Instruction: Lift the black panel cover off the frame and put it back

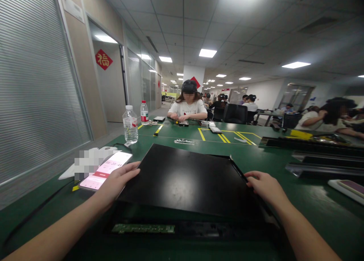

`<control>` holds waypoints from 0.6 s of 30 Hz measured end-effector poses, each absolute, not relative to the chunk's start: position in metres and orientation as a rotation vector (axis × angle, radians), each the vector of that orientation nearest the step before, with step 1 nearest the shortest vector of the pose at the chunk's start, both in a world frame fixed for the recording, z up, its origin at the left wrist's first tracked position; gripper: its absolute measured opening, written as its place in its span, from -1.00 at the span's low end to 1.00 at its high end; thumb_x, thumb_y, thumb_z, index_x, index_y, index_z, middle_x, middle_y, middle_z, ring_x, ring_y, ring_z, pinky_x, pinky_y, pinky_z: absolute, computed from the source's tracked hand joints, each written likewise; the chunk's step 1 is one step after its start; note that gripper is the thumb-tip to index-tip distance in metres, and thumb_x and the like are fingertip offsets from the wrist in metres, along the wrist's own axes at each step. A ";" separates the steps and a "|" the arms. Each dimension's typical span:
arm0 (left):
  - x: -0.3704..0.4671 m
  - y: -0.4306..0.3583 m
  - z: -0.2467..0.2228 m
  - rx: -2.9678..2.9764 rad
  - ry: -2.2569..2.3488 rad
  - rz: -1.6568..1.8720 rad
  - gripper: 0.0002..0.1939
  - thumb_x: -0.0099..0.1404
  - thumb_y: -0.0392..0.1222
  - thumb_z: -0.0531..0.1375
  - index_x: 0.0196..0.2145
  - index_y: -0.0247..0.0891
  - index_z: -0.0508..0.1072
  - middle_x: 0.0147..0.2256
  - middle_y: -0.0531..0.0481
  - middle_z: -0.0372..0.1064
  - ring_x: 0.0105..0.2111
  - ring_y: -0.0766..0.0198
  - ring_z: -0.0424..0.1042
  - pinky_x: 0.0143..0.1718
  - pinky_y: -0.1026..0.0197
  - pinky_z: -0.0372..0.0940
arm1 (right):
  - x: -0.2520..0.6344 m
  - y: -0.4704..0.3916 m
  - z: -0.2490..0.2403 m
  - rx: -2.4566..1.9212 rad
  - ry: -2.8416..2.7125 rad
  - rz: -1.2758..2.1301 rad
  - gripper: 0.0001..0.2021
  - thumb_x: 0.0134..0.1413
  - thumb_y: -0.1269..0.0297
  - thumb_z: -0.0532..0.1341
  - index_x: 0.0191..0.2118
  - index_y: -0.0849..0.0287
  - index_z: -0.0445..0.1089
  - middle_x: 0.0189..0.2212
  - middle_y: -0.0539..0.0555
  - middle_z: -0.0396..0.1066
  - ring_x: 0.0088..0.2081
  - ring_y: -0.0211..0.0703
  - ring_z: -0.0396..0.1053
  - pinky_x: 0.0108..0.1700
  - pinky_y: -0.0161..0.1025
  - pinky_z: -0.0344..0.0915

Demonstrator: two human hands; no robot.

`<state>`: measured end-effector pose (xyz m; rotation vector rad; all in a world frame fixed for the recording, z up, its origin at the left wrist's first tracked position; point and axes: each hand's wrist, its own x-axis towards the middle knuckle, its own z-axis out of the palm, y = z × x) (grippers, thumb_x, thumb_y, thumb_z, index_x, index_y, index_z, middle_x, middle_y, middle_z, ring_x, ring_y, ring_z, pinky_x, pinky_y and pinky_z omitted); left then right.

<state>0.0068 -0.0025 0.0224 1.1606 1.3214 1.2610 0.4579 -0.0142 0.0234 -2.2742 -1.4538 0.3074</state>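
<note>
A large black display panel (176, 177) lies tilted in front of me, a ceiling light reflected on its glossy face. My left hand (121, 181) grips its left edge, fingers on top and thumb hidden. Around the panel's right side runs a thin black frame (238, 167), and the fingers of my right hand (263, 185) are closed on it. Whether they also touch the panel cannot be made out. Below the panel's near edge, a narrow green circuit board (143, 228) shows in the dark lower part of the frame.
A lit phone (106, 170) lies beside my left hand, near a large water bottle (130, 124) and a smaller bottle (144, 113). Long black strips (321, 172) lie on the right of the green table (159, 138). Across it, a person (188, 105) handles small parts.
</note>
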 end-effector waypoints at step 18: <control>0.003 -0.002 0.026 1.165 1.268 1.218 -0.59 0.02 -0.07 0.32 -0.15 -0.23 0.53 -0.15 -0.13 0.55 -0.11 0.01 0.48 -0.18 0.17 0.39 | 0.462 -0.012 0.019 -2.239 -1.452 0.356 -0.68 -0.10 0.24 0.09 -0.22 0.11 0.51 -0.41 0.07 0.54 -0.45 -0.17 0.43 -0.41 -0.30 0.25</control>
